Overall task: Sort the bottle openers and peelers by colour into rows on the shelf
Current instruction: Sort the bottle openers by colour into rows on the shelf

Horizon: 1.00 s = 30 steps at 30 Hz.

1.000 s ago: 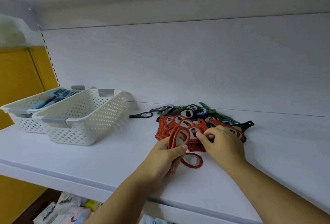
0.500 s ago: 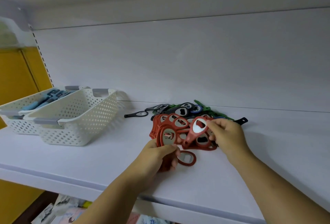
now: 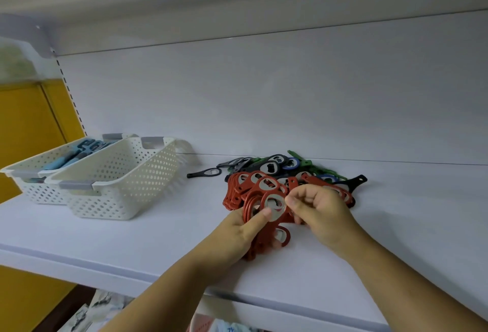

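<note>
Gripping a fanned stack of red bottle openers [image 3: 260,208], the left hand [image 3: 237,236] pins them under its thumb while the right hand [image 3: 320,212] pinches the topmost one's rim. Behind lies a mixed pile of openers [image 3: 280,166] by the back wall. Two white baskets [image 3: 118,178] sit left; bare shelf [image 3: 409,226] spreads right.

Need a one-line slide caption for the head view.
Left hand holds a stack of red bottle openers while the right hand adds one, above the mixed pile.
</note>
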Each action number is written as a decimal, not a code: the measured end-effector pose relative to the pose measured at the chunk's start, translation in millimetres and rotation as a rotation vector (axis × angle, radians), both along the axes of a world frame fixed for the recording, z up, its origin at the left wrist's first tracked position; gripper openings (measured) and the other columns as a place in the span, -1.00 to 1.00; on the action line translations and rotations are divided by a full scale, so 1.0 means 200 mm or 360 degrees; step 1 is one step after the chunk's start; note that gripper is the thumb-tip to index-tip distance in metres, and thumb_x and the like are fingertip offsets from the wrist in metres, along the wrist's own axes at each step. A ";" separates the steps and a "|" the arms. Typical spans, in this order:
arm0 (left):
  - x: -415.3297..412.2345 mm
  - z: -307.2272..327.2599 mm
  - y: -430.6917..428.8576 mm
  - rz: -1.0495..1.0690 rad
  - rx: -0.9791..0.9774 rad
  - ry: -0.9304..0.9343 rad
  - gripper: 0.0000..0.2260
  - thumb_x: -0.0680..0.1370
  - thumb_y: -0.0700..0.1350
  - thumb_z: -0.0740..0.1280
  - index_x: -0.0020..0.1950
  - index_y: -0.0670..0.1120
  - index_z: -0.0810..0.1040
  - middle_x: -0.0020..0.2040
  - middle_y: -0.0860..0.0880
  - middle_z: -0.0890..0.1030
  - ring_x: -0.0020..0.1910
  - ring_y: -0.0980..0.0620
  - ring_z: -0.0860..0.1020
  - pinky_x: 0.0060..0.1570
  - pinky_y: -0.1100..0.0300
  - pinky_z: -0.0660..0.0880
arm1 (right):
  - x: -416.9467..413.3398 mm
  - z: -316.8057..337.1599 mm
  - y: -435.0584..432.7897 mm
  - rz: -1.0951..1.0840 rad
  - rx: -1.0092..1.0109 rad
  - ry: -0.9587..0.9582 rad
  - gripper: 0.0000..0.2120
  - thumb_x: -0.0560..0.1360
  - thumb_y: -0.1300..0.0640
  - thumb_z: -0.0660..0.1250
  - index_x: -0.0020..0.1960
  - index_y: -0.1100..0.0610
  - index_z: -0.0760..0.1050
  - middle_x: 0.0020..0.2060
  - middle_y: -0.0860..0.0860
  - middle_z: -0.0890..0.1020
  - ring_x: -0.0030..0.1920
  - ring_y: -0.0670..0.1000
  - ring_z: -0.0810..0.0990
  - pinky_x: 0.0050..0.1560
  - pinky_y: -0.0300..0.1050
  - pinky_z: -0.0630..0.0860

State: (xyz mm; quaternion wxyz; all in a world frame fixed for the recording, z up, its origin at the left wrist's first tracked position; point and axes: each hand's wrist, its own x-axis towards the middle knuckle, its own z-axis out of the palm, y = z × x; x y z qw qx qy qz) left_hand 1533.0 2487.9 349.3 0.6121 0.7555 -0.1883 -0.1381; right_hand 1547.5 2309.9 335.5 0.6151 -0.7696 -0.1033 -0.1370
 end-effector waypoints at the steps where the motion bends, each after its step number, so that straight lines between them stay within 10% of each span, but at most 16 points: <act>1: -0.01 0.01 0.00 -0.0044 0.0001 -0.0018 -0.82 0.58 0.01 0.23 -0.04 -0.03 0.58 -0.25 -0.01 0.68 -0.26 0.11 0.63 -0.28 0.32 0.50 | -0.01 -0.01 0.03 -0.0003 -0.0035 -0.0059 -0.83 0.50 0.23 0.35 -0.22 0.03 0.56 -0.47 -0.12 0.58 -0.43 -0.20 0.49 -0.34 -0.37 0.42; 11: 0.01 0.01 0.00 0.0090 -0.0007 0.0096 -0.73 0.56 -0.19 0.27 -0.36 -0.13 0.50 -0.34 -0.16 0.57 -0.40 0.00 0.54 -0.36 0.19 0.49 | -0.03 -0.01 0.04 -0.0196 -0.0189 -0.0200 -0.79 0.45 0.09 0.42 -0.35 0.06 0.55 -0.49 -0.08 0.52 -0.42 -0.14 0.43 -0.31 -0.25 0.41; 16: 0.04 0.04 -0.13 0.0157 -0.0485 0.0177 -0.82 0.57 -0.19 0.27 -0.08 -0.15 0.67 -0.04 -0.14 0.69 0.02 -0.08 0.65 0.08 0.01 0.53 | -0.14 0.06 -0.12 0.0149 -0.0506 0.0059 -0.82 0.42 0.03 0.45 -0.36 -0.04 0.60 -0.52 -0.14 0.45 -0.46 -0.20 0.35 -0.37 -0.32 0.31; 20: -0.01 0.06 -0.42 0.0033 -0.0396 0.0122 -0.83 0.58 -0.11 0.26 0.04 -0.11 0.63 -0.03 -0.09 0.68 -0.02 0.01 0.65 -0.21 0.21 0.54 | -0.23 0.05 -0.24 0.0050 -0.0707 0.0117 -0.87 0.32 -0.06 0.49 -0.32 -0.23 0.56 -0.50 -0.13 0.38 -0.43 -0.13 0.30 -0.36 -0.24 0.26; 26: -0.08 0.01 -0.75 -0.0193 -0.0198 -0.0089 -0.82 0.57 -0.05 0.29 0.13 -0.07 0.54 -0.01 -0.06 0.65 -0.01 0.08 0.62 0.00 0.22 0.55 | -0.32 0.03 -0.44 -0.0200 -0.0348 0.0316 -0.75 0.27 0.25 0.44 -0.07 0.07 0.60 -0.23 0.07 0.68 -0.19 0.05 0.65 -0.13 -0.01 0.56; 30: -0.09 -0.02 -0.77 -0.0573 -0.0096 -0.0187 -0.55 0.42 0.01 0.44 0.23 0.19 0.33 0.18 0.08 0.53 0.15 0.23 0.52 0.13 0.28 0.49 | -0.42 0.02 -0.57 -0.0068 -0.0266 0.0409 -0.94 0.28 0.22 0.43 -0.34 0.08 0.62 -0.39 -0.05 0.57 -0.30 -0.07 0.49 -0.24 -0.12 0.42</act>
